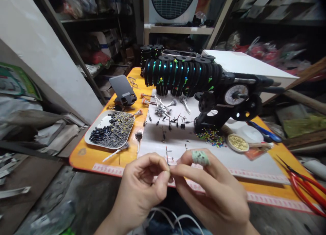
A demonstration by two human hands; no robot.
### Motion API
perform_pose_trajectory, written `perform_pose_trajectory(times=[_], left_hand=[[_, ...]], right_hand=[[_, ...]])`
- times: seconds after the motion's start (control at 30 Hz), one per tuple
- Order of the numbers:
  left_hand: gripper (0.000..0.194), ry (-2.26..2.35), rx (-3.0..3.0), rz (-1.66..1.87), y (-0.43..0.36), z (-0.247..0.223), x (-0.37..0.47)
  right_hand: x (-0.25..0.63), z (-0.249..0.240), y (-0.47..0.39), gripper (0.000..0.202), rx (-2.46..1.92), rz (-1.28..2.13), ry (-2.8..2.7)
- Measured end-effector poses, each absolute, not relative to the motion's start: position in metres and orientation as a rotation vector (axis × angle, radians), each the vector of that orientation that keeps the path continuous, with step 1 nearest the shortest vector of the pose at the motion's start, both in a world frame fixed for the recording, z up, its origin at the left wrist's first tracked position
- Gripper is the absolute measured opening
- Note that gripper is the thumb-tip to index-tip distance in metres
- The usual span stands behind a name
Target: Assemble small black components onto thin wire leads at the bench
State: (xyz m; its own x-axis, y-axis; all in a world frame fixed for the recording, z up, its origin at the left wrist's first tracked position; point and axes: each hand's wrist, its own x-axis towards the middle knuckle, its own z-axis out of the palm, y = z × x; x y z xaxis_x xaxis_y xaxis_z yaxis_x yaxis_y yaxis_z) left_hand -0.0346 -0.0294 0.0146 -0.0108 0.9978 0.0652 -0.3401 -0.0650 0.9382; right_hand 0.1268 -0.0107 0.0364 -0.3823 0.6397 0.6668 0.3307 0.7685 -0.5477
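My left hand [147, 184] is closed in a pinch on a thin red-tipped stem [167, 156] with a dark lower part. The stem stands up above the fingertips; its lower end is hidden. My right hand [214, 190] meets the left at the fingertips, its thumb and middle finger closing at the same spot; what they grip cannot be made out. A green patterned bandage [200, 157] wraps its raised index finger. Just beyond the hands, several small black pieces on thin stems [175, 122] lie on a white sheet [152, 145].
A white tray [88, 137] of small black and grey pieces stands left, near a phone stand [123, 89]. Behind is a black geared rack [183, 73] wound with line. Colored beads [211, 137], a dish of golden bits [238, 143] and red-handled scissors [303, 187] are right.
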Motion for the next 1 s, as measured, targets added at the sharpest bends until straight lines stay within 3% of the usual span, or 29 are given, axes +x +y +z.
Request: perform_pose_trajectory(times=[0.13,0.3,0.6,0.7,0.8,1.0], left_hand=[[0.019,1.025,1.146,1.443,-0.032,0.02,-0.034],[0.018,1.09,1.306,1.45,-0.037,0.015,-0.037],[0.016,1.142,1.281,1.404,-0.042,0.009,-0.04],[0.026,1.208,1.522,1.396,-0.039,0.013,-0.042],[0.021,1.194,1.861,1.438,-0.036,0.017,-0.044],[0.028,1.161,1.814,1.565,-0.038,0.006,-0.04]], right_hand=[[0.124,0.037,-0.013,0.026,-0.801,0.526,-1.911],[0.122,0.032,-0.013,0.02,-0.841,0.374,-1.924],[0.128,0.028,-0.013,0.012,-0.9,0.476,-1.918],[0.129,0.028,-0.014,0.011,-0.922,0.481,-1.938],[0.129,0.028,-0.015,0.011,-0.924,0.519,-1.944],[0.127,0.025,-0.018,0.011,-0.961,0.895,-1.821]])
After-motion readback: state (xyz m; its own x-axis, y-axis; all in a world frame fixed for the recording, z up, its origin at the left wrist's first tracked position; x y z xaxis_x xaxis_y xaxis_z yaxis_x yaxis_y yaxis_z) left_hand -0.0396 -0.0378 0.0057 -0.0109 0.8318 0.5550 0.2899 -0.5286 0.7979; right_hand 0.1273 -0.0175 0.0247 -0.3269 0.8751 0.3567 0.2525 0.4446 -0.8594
